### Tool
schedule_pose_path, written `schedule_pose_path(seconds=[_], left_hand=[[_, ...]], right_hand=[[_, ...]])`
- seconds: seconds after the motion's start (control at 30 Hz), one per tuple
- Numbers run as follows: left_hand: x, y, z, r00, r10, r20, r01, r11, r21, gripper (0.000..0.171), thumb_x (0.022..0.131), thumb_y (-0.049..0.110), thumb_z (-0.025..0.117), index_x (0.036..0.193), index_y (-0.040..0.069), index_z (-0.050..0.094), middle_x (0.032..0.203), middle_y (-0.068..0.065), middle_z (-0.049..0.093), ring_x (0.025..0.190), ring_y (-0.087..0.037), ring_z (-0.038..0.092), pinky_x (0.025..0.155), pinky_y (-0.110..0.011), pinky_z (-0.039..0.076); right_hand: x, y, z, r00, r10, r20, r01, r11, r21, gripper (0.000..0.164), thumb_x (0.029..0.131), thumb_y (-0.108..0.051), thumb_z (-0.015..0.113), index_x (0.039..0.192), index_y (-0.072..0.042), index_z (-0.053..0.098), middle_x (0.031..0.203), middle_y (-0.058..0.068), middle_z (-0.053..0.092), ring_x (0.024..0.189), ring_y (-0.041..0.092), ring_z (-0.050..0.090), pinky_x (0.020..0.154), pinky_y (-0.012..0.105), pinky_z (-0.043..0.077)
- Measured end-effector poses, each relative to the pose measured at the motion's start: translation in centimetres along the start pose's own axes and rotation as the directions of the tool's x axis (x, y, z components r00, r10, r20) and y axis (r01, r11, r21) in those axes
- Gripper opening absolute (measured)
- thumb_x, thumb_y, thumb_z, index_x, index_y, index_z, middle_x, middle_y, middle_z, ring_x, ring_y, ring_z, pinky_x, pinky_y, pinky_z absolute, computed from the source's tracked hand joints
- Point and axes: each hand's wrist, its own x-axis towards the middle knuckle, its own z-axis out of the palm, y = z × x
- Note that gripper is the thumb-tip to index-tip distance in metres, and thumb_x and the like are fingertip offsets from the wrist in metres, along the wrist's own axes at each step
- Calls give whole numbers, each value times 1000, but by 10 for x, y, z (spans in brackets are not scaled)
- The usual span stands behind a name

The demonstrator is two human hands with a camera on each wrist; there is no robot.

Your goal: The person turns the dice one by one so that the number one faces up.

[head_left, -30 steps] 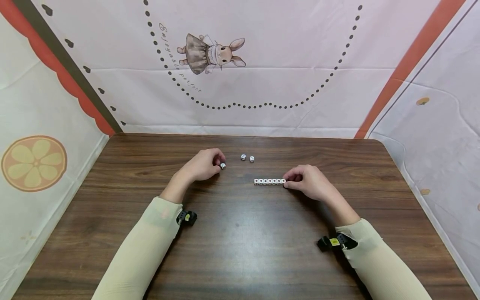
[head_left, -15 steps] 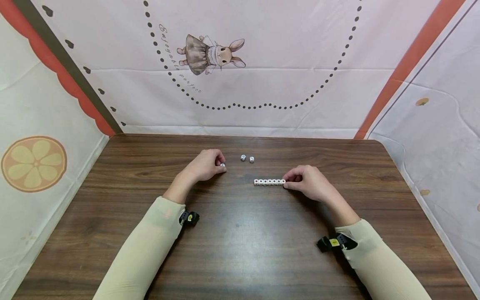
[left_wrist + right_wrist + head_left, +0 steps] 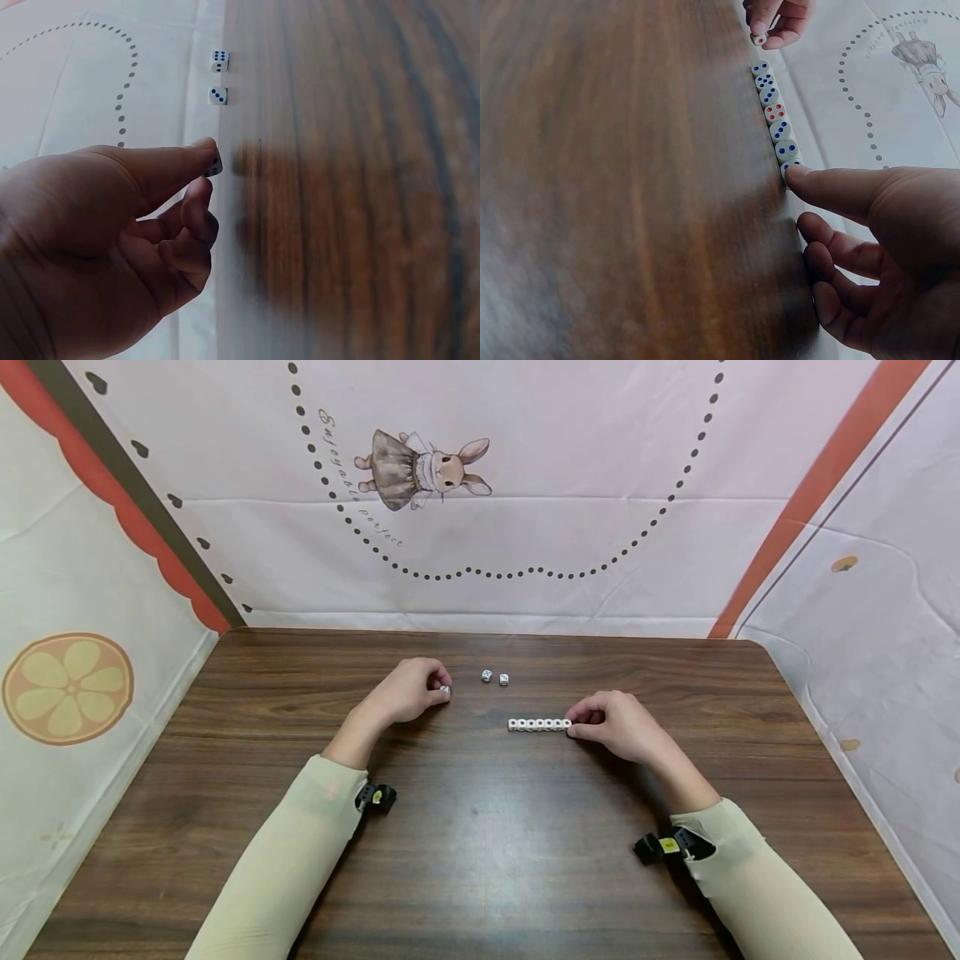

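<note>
My left hand (image 3: pixel 408 690) pinches a small white die (image 3: pixel 446 690) between thumb and fingers, left of the row. In the left wrist view the thumb covers most of this held die (image 3: pixel 215 166). A straight row of several white dice (image 3: pixel 538 724) lies on the table, sides close together. In the right wrist view their faces show blue pips, with one die (image 3: pixel 775 112) in red. My right hand (image 3: pixel 621 724) holds the row's right end, its thumb (image 3: pixel 832 187) over the last die (image 3: pixel 788 172) and the other fingers loosely curled.
Two loose dice, one (image 3: pixel 487 676) beside the other (image 3: pixel 503 679), lie behind the row on the brown wooden table (image 3: pixel 480 827). A white printed cloth (image 3: pixel 570 477) hangs along the table's back edge and both sides.
The left fingers shift slightly around the die, its visible face turning and being partly covered, then showing again. The right hand and the row stay in place.
</note>
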Motion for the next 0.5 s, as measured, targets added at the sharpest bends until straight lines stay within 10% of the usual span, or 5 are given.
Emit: schedule_pose_path(seconds=[0.5], left_hand=[[-2, -3, -1, 1000, -30, 5, 31, 999, -18, 9, 99, 12, 75, 104, 7, 70, 94, -4, 70, 90, -21, 63, 87, -40, 50]], right_hand=[[0, 1, 0, 1000, -13, -2, 13, 1000, 1, 10, 91, -17, 85, 101, -15, 83, 84, -7, 70, 78, 15, 61, 73, 36, 49]])
